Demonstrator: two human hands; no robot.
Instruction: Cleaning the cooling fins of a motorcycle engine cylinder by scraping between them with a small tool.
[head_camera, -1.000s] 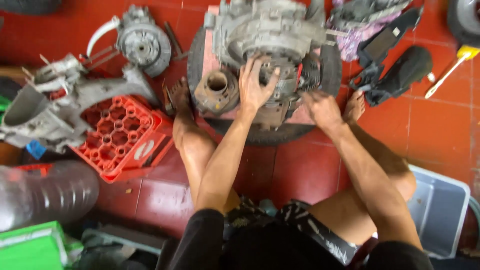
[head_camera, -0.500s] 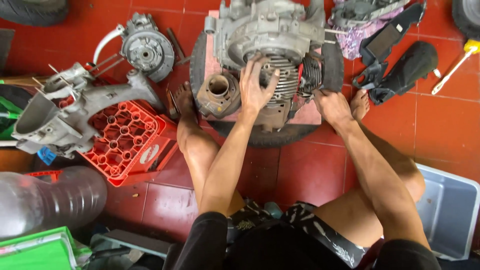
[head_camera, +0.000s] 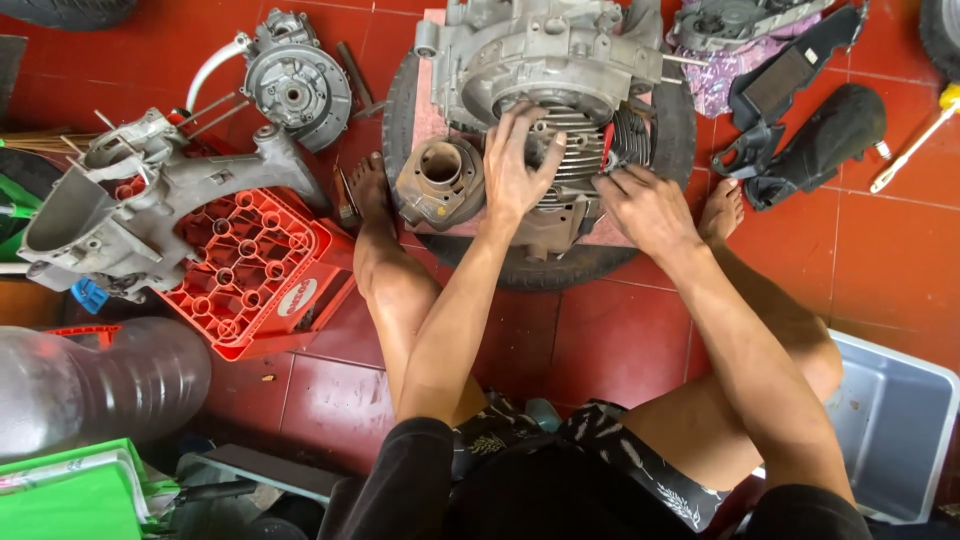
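Left hand spread flat, fingers splayed wide, pressing down on the grey finned metal engine cylinder — palm contact, nothing clasped. Right hand loosely curled at the cylinder's right edge, fingertips on the fins beside a small red part; whether it pinches anything, I cannot tell. The cylinder sits against the big grey aluminium engine case, all resting on a black rubber tyre on the red tiled floor. Tight on the left: a brownish cylinder sleeve just beside the left hand. Bare feet flank the tyre. Open tiles lie right, before the grey plastic tub.
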